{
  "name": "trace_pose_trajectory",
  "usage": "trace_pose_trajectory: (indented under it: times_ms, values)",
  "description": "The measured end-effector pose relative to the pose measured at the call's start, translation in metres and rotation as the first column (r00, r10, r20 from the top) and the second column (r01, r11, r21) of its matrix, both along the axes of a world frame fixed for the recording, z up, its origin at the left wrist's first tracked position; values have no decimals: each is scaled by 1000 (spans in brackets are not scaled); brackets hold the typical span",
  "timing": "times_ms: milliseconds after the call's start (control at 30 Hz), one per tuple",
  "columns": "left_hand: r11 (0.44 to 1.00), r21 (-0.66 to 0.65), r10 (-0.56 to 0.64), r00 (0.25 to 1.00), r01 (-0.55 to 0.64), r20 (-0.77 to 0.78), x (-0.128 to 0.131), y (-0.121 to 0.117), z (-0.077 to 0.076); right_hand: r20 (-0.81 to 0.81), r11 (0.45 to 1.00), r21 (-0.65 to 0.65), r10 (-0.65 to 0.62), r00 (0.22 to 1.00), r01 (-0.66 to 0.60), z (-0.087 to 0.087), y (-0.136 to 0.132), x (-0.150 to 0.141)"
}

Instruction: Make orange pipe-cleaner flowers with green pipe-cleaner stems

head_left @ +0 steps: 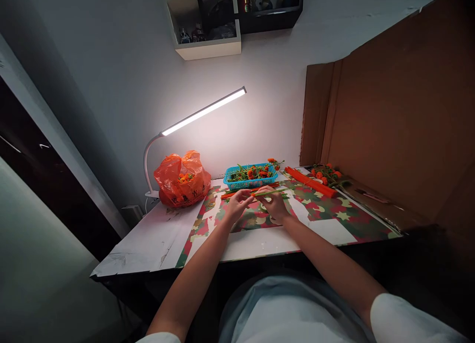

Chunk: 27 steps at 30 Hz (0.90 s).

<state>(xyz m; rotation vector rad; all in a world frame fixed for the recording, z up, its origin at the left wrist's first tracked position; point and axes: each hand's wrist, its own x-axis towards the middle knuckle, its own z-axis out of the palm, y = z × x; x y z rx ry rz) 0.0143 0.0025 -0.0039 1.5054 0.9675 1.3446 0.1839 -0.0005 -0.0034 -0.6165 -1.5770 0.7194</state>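
Note:
Over the middle of the table, both of my hands are at a thin green stem (pixel 272 192) with a small orange piece at its left end. My left hand (pixel 238 207) has its fingers closed at that orange end. The fingers of my right hand (pixel 273 204) pinch the stem along its length. Behind my hands lie orange sticks (pixel 226 196) and some green stems, partly hidden by the fingers. A small round object, perhaps a roll of tape, shows partly beneath my right hand.
A blue basket (pixel 230 185) holds orange flowers and green stems. To its left stands an orange plastic bag (pixel 181 194) with flowers inside, beside a lit lamp (pixel 204 111). An orange bundle (pixel 309 182) and more flowers (pixel 324 174) lie right, near a cardboard sheet (pixel 389 115).

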Motion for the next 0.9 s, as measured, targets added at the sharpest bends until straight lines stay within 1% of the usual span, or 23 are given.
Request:
trace_pose_trajectory:
  times_ms: [67,100,200,267,333,433,567,700,900]
  values:
    - [999,-53,1,999,2,47,-1,1,0,-1,999,49,5,1000,-5,1,-1,1]
    - [995,-93,-15,998,21,66,-2,2,-1,-1,998,66,10,1000,-10,1,-2,1]
    - [969,-215,-95,987,121,130,-2,3,-1,2,995,94,39,999,-39,2,-3,1]
    - [953,-254,-119,973,168,198,-1,3,-1,6,994,94,63,998,-63,2,-3,0]
    - [948,-260,-108,955,182,275,-2,3,0,8,994,76,82,997,-83,2,-3,-1]
    - [947,-259,-82,926,187,368,-3,4,2,5,995,5,99,995,-99,-1,-1,-2]
    - [942,-259,-83,897,212,434,-4,4,4,-9,985,-135,111,994,-112,-9,6,-2]
    - [931,-266,-112,888,251,446,-4,2,5,-51,962,-233,136,989,-144,-14,15,-5]
    - [917,-292,-125,890,272,439,-5,3,3,-116,925,-326,167,979,-196,-16,21,-5]
